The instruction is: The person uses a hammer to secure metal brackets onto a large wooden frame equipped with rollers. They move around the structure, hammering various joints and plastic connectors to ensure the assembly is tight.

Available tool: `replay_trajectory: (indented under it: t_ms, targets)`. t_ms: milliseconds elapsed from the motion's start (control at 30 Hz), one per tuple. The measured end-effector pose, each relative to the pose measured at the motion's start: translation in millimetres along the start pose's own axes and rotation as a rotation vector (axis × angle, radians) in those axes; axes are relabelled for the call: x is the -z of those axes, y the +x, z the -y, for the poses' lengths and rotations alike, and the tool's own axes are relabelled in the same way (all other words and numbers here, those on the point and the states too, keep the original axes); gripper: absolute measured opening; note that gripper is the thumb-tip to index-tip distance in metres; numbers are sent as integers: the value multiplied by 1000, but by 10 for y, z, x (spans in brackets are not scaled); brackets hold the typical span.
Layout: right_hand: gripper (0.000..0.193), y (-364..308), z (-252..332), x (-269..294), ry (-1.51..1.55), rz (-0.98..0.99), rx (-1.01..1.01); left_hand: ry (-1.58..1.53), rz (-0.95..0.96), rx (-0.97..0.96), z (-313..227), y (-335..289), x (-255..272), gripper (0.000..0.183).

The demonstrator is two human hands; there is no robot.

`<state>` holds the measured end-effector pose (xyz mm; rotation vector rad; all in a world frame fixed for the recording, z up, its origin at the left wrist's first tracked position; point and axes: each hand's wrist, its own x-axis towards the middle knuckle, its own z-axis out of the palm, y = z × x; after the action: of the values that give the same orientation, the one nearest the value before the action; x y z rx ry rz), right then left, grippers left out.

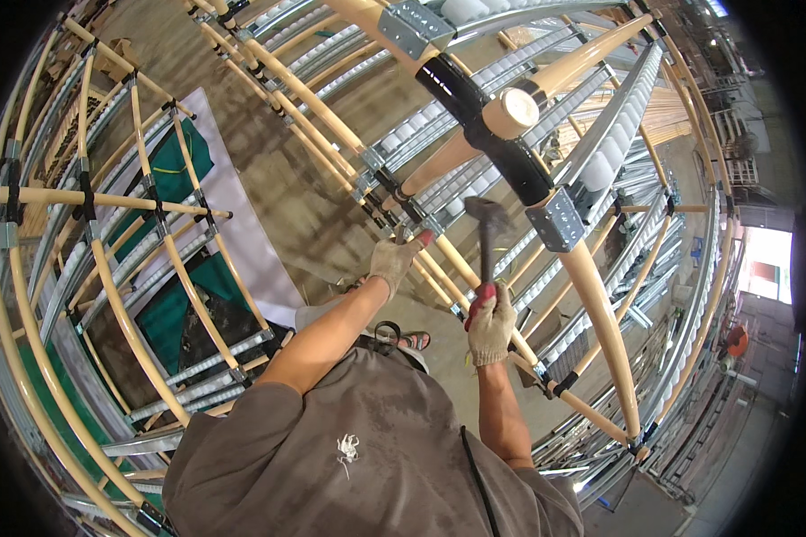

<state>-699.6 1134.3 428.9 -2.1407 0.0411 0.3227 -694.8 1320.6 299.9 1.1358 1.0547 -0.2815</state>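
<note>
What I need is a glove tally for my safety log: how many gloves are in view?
2: a left glove on the left hand, and a right glove on the right hand, which grips a hammer. Others may be hidden.

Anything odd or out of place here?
No clear damage on the tube rack. What looks odd: the footwear seems to be an open sandal, little protection while the right hand holds a hammer. Loose metal rails also lie in an untidy heap beyond the rack.
</note>
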Motion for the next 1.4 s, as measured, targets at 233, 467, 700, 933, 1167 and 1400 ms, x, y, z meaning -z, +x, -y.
replay_trajectory:
  t_ms: [233, 467, 700, 933, 1167, 1400]
  targets:
    - [26, 90, -494, -143, -475, 43, 87, -3, 14, -34, -161, -33, -6, 48]
    - [41, -35, -217, -172, 105, -212, 247, -100, 26, 6, 93, 108, -79, 45]
    - [34, 150, -206, -115, -387, 45, 111, -148, 35, 85, 1, 44, -86, 42]
    - [34, 67, -496, -325, -353, -85, 184, -274, 102, 14, 207, 145, -164, 44]
    - [30, 68, -156, -77, -209, -46, 200, -576, 168, 186, 574, 443, 94, 42]
    - [29, 241, -358, -344, -539, 82, 89, -517, 193, 235, 552, 394, 124, 45]
